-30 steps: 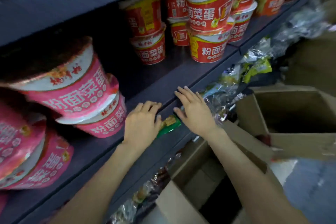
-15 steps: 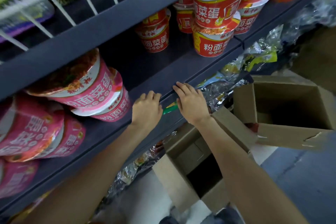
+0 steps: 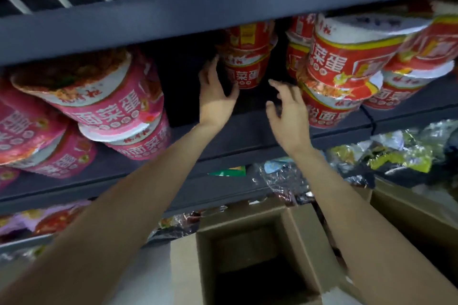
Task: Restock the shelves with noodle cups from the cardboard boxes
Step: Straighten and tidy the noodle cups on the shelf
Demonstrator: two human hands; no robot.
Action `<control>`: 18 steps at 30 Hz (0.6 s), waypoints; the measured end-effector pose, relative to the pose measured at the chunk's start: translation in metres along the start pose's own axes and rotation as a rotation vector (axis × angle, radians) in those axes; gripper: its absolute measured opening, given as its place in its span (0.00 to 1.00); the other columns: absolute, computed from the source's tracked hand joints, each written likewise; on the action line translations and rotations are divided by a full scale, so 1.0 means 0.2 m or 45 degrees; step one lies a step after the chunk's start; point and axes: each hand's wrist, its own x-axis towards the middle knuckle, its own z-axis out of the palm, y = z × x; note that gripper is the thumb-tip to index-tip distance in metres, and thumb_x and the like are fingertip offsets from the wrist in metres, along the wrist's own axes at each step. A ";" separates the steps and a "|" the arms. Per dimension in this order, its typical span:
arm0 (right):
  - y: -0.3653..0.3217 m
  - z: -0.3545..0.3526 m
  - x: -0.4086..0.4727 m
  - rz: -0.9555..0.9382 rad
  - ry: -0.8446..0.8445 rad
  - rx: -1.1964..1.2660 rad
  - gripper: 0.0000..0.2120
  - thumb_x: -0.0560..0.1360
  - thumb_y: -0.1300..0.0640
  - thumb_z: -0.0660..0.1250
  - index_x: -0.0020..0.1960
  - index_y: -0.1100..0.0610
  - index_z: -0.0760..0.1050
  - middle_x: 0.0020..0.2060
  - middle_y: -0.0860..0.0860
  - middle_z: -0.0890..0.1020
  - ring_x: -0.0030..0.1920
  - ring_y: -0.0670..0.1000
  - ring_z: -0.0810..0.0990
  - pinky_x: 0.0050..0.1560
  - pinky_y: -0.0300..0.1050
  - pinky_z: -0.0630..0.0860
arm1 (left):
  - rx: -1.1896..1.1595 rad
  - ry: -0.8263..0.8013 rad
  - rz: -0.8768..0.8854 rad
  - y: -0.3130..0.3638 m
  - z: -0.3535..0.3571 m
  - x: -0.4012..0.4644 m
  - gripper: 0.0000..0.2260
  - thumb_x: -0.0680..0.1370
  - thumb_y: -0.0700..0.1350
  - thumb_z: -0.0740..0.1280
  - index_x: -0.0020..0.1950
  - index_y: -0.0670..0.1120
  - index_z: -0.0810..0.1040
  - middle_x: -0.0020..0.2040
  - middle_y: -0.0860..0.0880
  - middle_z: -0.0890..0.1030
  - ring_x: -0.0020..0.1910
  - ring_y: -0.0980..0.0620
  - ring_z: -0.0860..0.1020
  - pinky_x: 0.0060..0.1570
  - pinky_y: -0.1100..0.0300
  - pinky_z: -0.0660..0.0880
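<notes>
Dark grey shop shelving (image 3: 247, 136) fills the view, with a white wire rack above it. At the back of the middle shelf, the left hand (image 3: 215, 96) has its fingers spread and loosely bent, the thumb touching the lower cup of a red stack of two noodle cups (image 3: 247, 62); the other fingers reach up along that stack's left side, though whether they truly grip it cannot be told. The right hand (image 3: 287, 116) hangs just to the stack's right, fingers relaxed and slightly curled, holding nothing and apart from the cups. More red noodle cups (image 3: 347, 62) stand stacked to the right, and pink noodle cups (image 3: 106, 106) lie tilted on the left. Below the forearms, a cardboard box (image 3: 307, 242) stands with its flaps up, its inside dark. Crinkled plastic packets (image 3: 386, 153) sit on the shelf below.
</notes>
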 end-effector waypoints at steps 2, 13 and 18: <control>0.01 0.04 0.09 -0.012 -0.102 0.022 0.25 0.77 0.62 0.63 0.73 0.52 0.63 0.70 0.60 0.65 0.68 0.56 0.67 0.63 0.38 0.65 | 0.033 0.022 -0.049 0.00 0.02 0.09 0.34 0.76 0.46 0.67 0.77 0.48 0.53 0.76 0.42 0.55 0.74 0.45 0.58 0.70 0.52 0.61; 0.10 0.28 0.42 -0.115 0.141 0.215 0.24 0.74 0.61 0.68 0.68 0.56 0.68 0.70 0.57 0.67 0.69 0.54 0.66 0.66 0.35 0.60 | -0.331 -0.084 0.012 -0.07 0.09 0.21 0.31 0.73 0.38 0.68 0.73 0.54 0.61 0.70 0.51 0.67 0.65 0.57 0.66 0.63 0.60 0.64; 0.10 0.33 0.38 -0.214 0.221 0.314 0.20 0.71 0.51 0.72 0.60 0.54 0.73 0.63 0.51 0.74 0.62 0.50 0.73 0.59 0.39 0.70 | -0.011 0.354 0.203 -0.16 0.06 0.05 0.26 0.74 0.39 0.67 0.70 0.55 0.69 0.69 0.50 0.69 0.68 0.50 0.63 0.61 0.66 0.60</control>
